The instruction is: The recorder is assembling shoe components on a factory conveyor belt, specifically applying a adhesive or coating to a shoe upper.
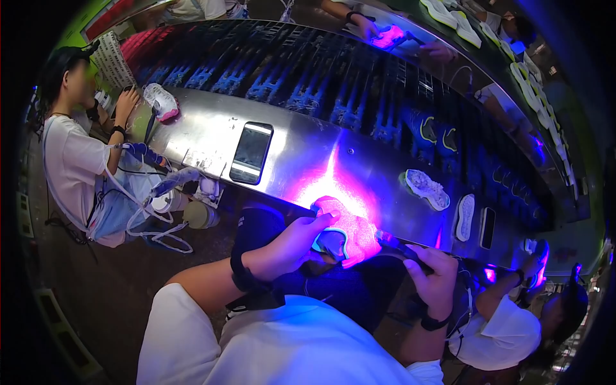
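Over my lap at the bench edge, my left hand [292, 247] is closed on a shoe upper [356, 234], its thumb on top. The upper glows pink-orange under violet light, and a pale blue-green rim edges its dark opening. My right hand [436, 276] is wrapped around the dark handle of a brush [403, 248]. The brush's tip meets or nearly meets the right side of the upper; glare hides the exact contact. Some left fingers are hidden behind the upper.
A metal bench [295, 144] holds a phone [251, 153], pale shoe soles [428, 189] and another phone [487, 228]. Beyond runs a dark slatted conveyor [289, 77] carrying several shoe uppers [427, 131]. One person [77, 154] sits at left, another [507, 333] at right. A container [200, 215] stands lower left.
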Tool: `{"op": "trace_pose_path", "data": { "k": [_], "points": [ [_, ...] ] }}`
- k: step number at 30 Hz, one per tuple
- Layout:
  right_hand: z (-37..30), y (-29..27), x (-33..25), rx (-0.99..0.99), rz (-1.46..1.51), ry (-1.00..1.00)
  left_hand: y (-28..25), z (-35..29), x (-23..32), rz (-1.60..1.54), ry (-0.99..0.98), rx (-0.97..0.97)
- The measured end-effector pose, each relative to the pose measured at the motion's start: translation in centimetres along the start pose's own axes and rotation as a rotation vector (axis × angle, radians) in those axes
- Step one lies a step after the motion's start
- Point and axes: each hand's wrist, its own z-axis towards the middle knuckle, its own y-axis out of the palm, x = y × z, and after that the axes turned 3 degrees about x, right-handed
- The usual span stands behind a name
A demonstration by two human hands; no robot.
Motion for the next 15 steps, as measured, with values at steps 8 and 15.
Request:
{"op": "trace_pose_path", "data": {
  "k": [8, 15],
  "points": [
    [1.8, -0.6, 0.5, -0.021, -0.05, -0.08, -0.1, 0.9, -0.8, -0.201, -0.172, -0.058],
    [2.5, -0.2, 2.3, -0.015, -0.011, -0.08, -0.5, 2.2, -1.0, -0.448, -0.366, -0.202]
  ]
}}
